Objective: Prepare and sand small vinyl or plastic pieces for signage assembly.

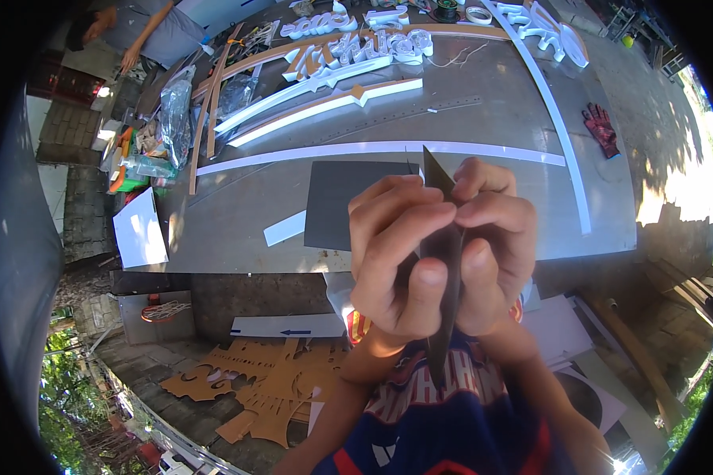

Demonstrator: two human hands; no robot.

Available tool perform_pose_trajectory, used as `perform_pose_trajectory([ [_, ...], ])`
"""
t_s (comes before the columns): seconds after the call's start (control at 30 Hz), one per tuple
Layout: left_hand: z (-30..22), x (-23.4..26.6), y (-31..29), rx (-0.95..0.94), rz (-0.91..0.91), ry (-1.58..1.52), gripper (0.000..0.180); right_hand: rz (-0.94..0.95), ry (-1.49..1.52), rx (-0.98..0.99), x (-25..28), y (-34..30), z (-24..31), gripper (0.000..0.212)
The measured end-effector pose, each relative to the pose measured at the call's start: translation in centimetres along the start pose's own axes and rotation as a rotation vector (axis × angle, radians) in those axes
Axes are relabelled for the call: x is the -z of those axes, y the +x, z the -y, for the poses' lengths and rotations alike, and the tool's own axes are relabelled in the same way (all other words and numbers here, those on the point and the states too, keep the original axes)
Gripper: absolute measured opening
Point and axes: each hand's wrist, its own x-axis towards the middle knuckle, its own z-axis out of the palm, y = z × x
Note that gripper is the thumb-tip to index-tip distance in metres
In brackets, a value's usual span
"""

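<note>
Both my hands are raised over the near table edge, pinching a thin, dark grey-brown sheet [437,171] that I see nearly edge-on. My left hand [390,253] has its fingers bent against the sheet's left side. From the other side, my right hand [497,237] grips it with curled fingers and thumb. The two sets of fingertips almost meet at its upper part, while its pointed lower end hangs toward my shirt. A dark grey rectangular panel [329,202] lies flat behind my left hand, partly hidden by it. Beside that panel is a short white strip [284,228].
Long white strips [356,148] cross the metal table [238,218]. White channel letters [356,51] and a steel ruler [404,113] lie farther back. A red-and-black glove [600,131] rests at right. Another person [146,36] is at far left. Cut brown board [281,384] lies below.
</note>
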Motion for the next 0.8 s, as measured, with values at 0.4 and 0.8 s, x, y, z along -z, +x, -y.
perform_pose_trajectory([
  [0.4,-0.7,2.6,1.4,0.147,0.087,-0.047,0.016,0.240,-0.135,-0.077,1.5,1.9,1.6,0.016],
  [0.8,-0.4,1.6,0.6,0.166,0.025,0.011,0.016,0.229,-0.221,-0.081,1.7,1.9,1.7,0.012],
])
